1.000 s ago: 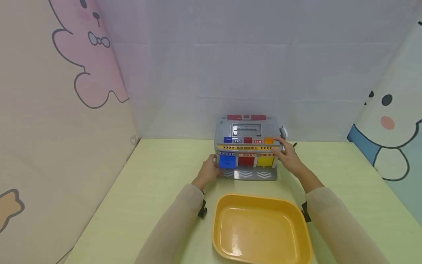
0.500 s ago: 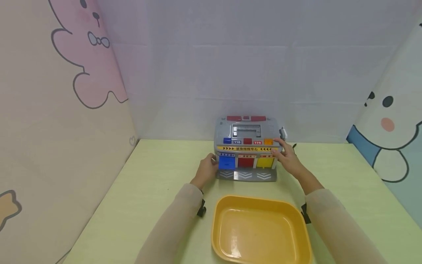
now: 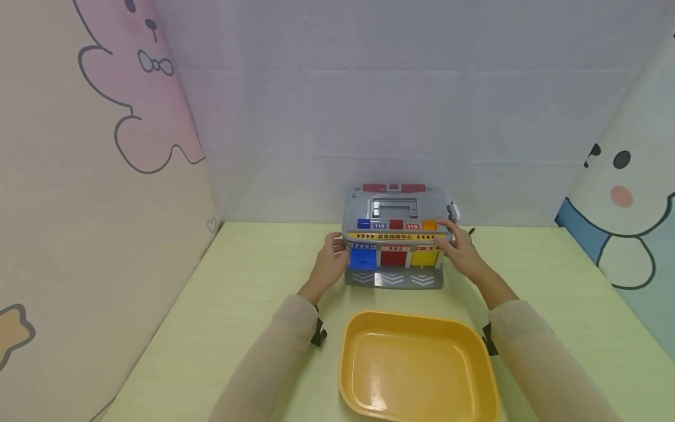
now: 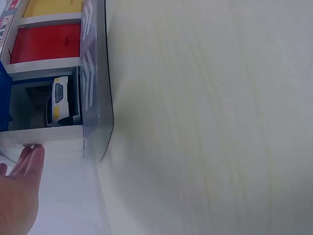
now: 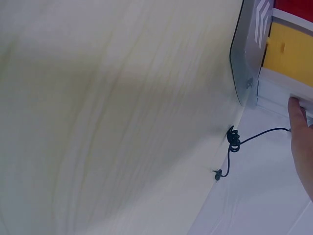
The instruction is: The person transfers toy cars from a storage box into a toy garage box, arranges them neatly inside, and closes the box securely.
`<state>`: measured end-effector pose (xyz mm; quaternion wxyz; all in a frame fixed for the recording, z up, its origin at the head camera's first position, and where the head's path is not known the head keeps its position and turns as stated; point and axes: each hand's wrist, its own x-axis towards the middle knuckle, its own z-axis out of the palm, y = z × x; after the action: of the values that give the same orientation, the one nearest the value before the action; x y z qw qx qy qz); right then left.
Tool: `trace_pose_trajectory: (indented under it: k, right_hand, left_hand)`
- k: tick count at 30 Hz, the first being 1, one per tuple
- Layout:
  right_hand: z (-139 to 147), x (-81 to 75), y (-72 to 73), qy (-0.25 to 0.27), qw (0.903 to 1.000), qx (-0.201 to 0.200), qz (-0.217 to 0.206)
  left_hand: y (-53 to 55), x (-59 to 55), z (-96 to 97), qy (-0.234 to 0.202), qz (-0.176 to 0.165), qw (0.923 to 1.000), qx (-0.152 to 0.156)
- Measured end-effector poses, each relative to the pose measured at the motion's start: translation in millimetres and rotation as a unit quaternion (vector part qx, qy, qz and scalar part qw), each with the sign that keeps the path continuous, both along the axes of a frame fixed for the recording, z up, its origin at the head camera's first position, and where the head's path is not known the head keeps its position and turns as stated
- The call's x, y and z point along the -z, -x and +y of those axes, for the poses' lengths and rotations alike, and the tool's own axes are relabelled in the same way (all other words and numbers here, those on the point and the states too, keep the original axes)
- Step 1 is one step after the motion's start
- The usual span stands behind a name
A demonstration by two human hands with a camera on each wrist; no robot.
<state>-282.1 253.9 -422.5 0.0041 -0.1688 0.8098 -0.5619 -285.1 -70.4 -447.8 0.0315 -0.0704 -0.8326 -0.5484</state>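
A grey toy garage (image 3: pixel 392 278) with blue, red and yellow doors stands at the back of the table. My left hand (image 3: pixel 329 261) is at its left side; in the left wrist view the extended fingers (image 4: pixel 33 164) touch the side wall. There the blue door (image 4: pixel 4 100) is raised, and a white-and-yellow toy vehicle (image 4: pixel 60 100) shows inside the bay. Red door (image 4: pixel 46 43) and yellow door (image 5: pixel 288 51) are down. My right hand (image 3: pixel 464 252) holds the roof's right front corner, index finger by the orange button (image 3: pixel 429 225), thumb lower down.
A yellow tray (image 3: pixel 416 375) lies in front of the garage, between my forearms. Behind the garage rises a pale wall covering (image 3: pixel 337 117). A coiled dark cord (image 5: pixel 234 139) hangs at the garage's right side. A white piece (image 3: pixel 454 211) sticks out there too.
My left hand has slid up and back along the garage's left side, its fingers now higher up. My right hand keeps its place at the right corner.
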Motion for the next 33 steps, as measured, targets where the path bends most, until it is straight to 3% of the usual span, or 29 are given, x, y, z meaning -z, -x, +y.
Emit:
trace_pose_trajectory:
  k: [7,13,18,33]
  right_hand:
    - [0.0,-0.7,0.3,0.011,0.9999,-0.002,-0.010]
    - [-1.4,0.5,-1.1,0.002,1.0000,0.006,-0.007]
    - [-2.6,2.3,-1.2,0.013,0.9999,0.000,0.006]
    - [1.4,-1.3,-5.2,0.011,0.9999,-0.007,-0.005]
  left_hand:
    - [2.1,-8.2,0.5,0.010,0.011,0.9991,0.039]
    - [12.3,-13.5,2.7,0.091,0.025,0.9941,0.055]
    - [17.1,-15.0,6.9,0.141,0.026,0.9889,0.038]
    - [18.9,-2.3,17.0,0.161,0.101,0.9814,-0.028]
